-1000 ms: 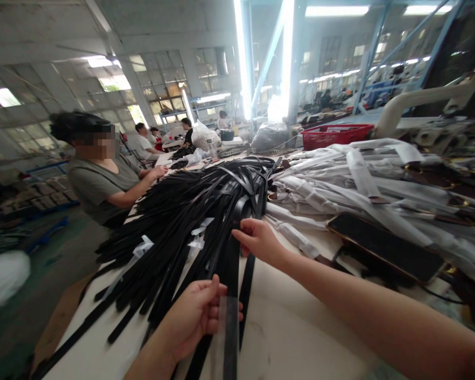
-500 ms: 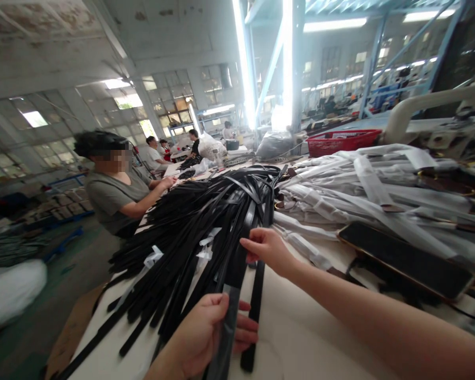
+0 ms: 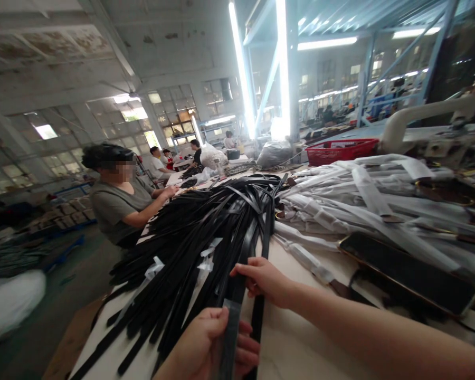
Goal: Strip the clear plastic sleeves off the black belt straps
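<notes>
My left hand (image 3: 203,340) is closed round a black strap (image 3: 234,287) near the front of the table, thumb on top and fingers behind. A piece of clear plastic film (image 3: 231,311) covers the strap where the thumb presses. Farther up the same strap, my right hand (image 3: 263,279) pinches it between thumb and bent forefinger. A large heap of black straps (image 3: 190,227) spreads away to the left and behind. Another strap (image 3: 258,316) hangs down just right of the held one. Scraps of clear film (image 3: 208,256) lie on the heap.
White-wrapped straps (image 3: 340,195) with brown ends are piled at the right. Before them lies a dark phone-shaped slab (image 3: 407,272). A red basket (image 3: 340,151) and a sewing machine (image 3: 423,126) stand behind. At the left, a co-worker (image 3: 119,200) works beside the white table (image 3: 293,338).
My right hand has slid down the strap toward my left hand. The left hand keeps its hold, and the whole view has shifted slightly.
</notes>
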Motion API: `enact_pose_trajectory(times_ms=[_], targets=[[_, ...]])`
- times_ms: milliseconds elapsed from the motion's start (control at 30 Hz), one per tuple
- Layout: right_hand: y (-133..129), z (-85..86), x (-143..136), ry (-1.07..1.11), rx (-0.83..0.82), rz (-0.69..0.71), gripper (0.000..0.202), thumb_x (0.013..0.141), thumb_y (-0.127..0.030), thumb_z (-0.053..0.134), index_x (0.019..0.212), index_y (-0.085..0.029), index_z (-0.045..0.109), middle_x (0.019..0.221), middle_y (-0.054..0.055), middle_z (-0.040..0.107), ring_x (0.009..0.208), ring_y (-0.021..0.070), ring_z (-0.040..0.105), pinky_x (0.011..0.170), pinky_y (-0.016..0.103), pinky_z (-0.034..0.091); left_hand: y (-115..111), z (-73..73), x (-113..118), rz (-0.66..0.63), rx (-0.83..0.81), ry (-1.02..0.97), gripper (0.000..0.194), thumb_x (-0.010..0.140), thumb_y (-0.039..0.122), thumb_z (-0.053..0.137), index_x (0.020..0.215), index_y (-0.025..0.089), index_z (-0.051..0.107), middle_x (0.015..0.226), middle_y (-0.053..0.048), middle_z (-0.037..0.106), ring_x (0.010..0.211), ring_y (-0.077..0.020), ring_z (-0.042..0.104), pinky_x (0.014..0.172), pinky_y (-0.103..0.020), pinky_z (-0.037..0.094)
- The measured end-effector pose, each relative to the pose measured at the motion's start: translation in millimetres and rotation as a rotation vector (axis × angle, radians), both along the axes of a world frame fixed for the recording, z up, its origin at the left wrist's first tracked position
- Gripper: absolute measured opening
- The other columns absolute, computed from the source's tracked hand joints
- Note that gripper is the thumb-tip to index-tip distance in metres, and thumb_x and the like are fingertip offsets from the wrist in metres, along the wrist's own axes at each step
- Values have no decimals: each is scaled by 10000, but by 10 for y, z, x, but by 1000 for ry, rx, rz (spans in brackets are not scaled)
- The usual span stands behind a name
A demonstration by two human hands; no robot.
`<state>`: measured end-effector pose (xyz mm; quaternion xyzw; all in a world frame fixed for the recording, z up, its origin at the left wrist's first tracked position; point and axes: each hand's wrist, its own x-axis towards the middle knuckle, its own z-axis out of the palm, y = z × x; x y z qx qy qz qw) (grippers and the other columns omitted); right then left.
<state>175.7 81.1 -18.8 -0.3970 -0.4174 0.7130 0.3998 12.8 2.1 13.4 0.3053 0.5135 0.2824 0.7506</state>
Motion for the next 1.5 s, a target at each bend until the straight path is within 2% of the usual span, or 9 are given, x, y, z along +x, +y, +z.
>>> enact_pose_trajectory(times_ms=[167,367,600,733,833,1067,1233,1333,1500], targets=[[-210,32,-54,-41,145,266,361,718,-452,748,654,-105,669,472,-29,494,446,63,434,444,172,365,9,41,3,14,31,11,355,909,377,475,855,64,631,743,-197,720,588,-231,697,556,-312,523],[-1,75,57,129,-65,-62,282,814,-377,646,854,-105,709,450,-94,330,386,29,255,392,143,274,-12,44,-25,-38,6,-38,451,946,360,369,823,39,661,768,-217,725,615,-230,709,596,-317,537],[-230,-21,-83,-96,236,274,459,680,-546,736,554,-139,567,457,-43,454,386,60,371,377,192,331,18,39,-23,25,49,-20,407,918,364,414,838,54,666,726,-191,718,594,-221,698,561,-290,512],[-111,0,-15,152,86,90,439,729,-543,715,864,-127,680,487,-91,354,413,39,269,395,161,282,5,17,-19,-7,18,-26,406,928,327,381,805,54,655,729,-203,715,586,-228,699,553,-295,508],[3,4,47,229,46,-63,396,723,-468,738,860,-100,694,479,-100,298,426,34,235,397,153,228,-6,-8,-5,-15,5,-36,431,943,347,362,813,49,645,732,-212,715,584,-230,698,572,-308,514],[-173,32,-24,41,219,186,476,647,-482,781,469,-146,495,462,-38,443,412,55,356,364,189,305,17,16,-12,34,65,-9,442,929,399,418,860,34,657,796,-226,726,630,-233,705,599,-304,502],[-94,67,11,146,116,84,435,683,-538,738,761,-117,663,444,-98,356,383,30,251,361,163,261,9,66,-7,28,39,11,470,936,429,408,825,44,656,784,-220,729,608,-218,700,583,-293,507],[-50,62,25,97,164,2,458,670,-565,722,643,-118,627,412,-97,328,360,27,252,347,168,256,17,51,-11,28,46,-11,440,932,411,429,842,45,655,803,-224,731,639,-230,710,612,-308,525],[-197,2,-40,-165,367,237,471,709,-516,686,499,-160,460,465,-38,466,376,54,399,353,171,340,54,-22,-34,32,102,-46,424,914,430,469,855,53,654,762,-206,729,622,-236,709,589,-309,535]])
